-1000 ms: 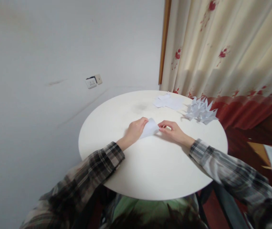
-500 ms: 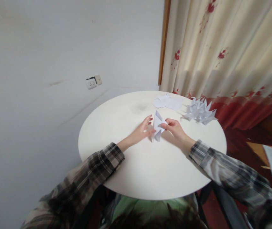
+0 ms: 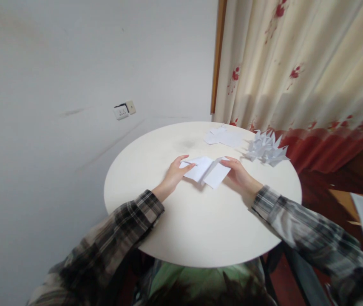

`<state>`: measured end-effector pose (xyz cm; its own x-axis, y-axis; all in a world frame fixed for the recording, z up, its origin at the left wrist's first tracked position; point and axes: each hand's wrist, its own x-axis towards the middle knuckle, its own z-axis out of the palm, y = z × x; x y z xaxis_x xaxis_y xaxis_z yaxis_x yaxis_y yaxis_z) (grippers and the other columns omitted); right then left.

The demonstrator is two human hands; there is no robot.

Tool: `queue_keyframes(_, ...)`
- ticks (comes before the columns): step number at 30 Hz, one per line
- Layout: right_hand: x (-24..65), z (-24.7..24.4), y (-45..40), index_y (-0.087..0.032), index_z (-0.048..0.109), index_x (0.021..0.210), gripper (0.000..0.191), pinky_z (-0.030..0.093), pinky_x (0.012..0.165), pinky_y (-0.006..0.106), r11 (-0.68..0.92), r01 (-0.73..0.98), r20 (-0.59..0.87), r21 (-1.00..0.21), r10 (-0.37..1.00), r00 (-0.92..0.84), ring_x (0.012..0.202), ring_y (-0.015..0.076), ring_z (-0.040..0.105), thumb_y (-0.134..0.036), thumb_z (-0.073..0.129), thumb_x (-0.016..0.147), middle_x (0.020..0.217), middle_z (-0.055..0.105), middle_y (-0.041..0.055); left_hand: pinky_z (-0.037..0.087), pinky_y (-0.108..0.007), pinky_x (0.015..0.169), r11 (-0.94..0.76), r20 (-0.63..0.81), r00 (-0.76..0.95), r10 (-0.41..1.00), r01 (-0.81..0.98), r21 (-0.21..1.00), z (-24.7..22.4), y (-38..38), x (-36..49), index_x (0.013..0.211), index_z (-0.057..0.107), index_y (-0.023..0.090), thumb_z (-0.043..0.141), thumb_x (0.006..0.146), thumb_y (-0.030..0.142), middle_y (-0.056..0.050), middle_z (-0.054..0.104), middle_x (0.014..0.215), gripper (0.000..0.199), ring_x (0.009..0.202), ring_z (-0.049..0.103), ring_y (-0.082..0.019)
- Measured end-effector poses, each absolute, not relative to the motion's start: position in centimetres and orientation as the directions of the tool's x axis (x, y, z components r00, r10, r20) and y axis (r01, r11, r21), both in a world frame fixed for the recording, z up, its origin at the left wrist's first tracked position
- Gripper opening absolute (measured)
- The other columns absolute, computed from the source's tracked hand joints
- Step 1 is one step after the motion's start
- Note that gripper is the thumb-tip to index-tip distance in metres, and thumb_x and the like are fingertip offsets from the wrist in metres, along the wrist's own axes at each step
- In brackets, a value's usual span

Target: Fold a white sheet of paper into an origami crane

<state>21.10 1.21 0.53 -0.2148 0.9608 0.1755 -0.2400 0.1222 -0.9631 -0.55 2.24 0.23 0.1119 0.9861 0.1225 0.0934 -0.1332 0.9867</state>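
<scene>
Head view: left hand [image 3: 185, 164] and right hand [image 3: 227, 163] both clamped on folded paper [image 3: 202, 169].

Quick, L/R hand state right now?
Left hand: closed on the left side of the partly folded white paper sheet.
Right hand: closed on the right side of that same sheet.

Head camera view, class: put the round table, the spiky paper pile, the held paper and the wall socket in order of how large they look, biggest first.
1. Round table
2. Held paper and spiky paper pile: too alike to rank
3. Wall socket
</scene>
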Motion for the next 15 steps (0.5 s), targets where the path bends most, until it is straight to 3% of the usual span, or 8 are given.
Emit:
queue_keyframes(3,21.9,-0.1,1.8,-0.017,0.055,0.069,0.018,0.042,0.062,0.025,0.038,-0.206,0.082,-0.978,0.974,-0.211,0.064,0.0128,0.055,-0.031,0.064,0.064,0.070,0.059,0.0001,0.053,-0.032,0.069,-0.122,0.115,0.078,0.990,0.089,0.989,0.0,2.8,-1.4,0.117,0.046,0.014,0.060,0.079,0.029,-0.014,0.057,0.117,0.044,0.094,0.061,-0.023)
queue_keyframes(6,22.9,-1.1,3.0,-0.018,0.048,0.062,0.022,0.037,0.051,0.023,-0.039,-0.076,-0.027,-0.996,0.987,-0.156,0.054,0.0116,0.050,-0.027,0.067,0.056,0.058,0.053,-0.0023,0.052,-0.035,0.074,-0.098,0.079,0.106,0.991,0.194,0.976,-0.6,3.6,-2.4,0.115,0.047,0.012,0.061,0.078,0.028,-0.015,0.059,0.113,0.043,0.093,0.062,-0.023)
queue_keyframes(8,23.5,-1.7,3.8,-0.018,0.046,0.060,0.024,0.031,0.047,0.022,0.052,0.065,0.046,-0.997,0.995,-0.084,0.050,0.0100,0.044,-0.025,0.068,0.052,0.053,0.049,-0.0043,0.050,-0.040,0.082,-0.161,0.128,0.115,0.985,0.362,0.918,-1.0,4.0,-2.8,0.121,0.043,0.011,0.063,0.074,0.022,-0.016,0.059,0.111,0.053,0.098,0.060,-0.025)
queue_keyframes(11,23.8,-2.2,4.6,-0.018,0.047,0.063,0.022,0.029,0.047,0.022,0.175,0.274,0.154,-0.946,0.983,-0.097,0.051,0.0103,0.043,-0.023,0.066,0.052,0.055,0.050,-0.0039,0.035,-0.050,0.098,-0.414,0.381,0.206,0.901,0.667,0.619,-1.4,4.1,-2.7,0.131,0.035,0.012,0.067,0.064,0.012,-0.018,0.048,0.126,0.074,0.119,0.044,-0.031)
queue_keyframes(13,23.7,-2.2,4.6,-0.018,0.048,0.068,0.020,0.031,0.049,0.023,0.226,0.354,0.187,-0.907,0.972,-0.141,0.054,0.0112,0.045,-0.024,0.063,0.055,0.059,0.052,-0.0031,0.025,-0.047,0.107,-0.633,0.457,0.454,0.765,0.661,0.403,-1.3,3.7,-2.2,0.132,0.035,0.015,0.059,0.069,0.009,-0.016,0.035,0.139,0.068,0.130,0.030,-0.027)
queue_keyframes(15,23.4,-2.1,4.3,-0.018,0.051,0.075,0.020,0.033,0.051,0.024,0.270,0.444,0.217,-0.854,0.962,-0.168,0.056,0.0117,0.046,-0.023,0.061,0.058,0.063,0.053,-0.0029,0.024,-0.041,0.109,-0.774,0.391,0.668,0.633,0.553,0.309,-1.2,3.2,-1.6,0.130,0.039,0.019,0.046,0.078,0.007,-0.011,0.030,0.144,0.054,0.133,0.026,-0.021)
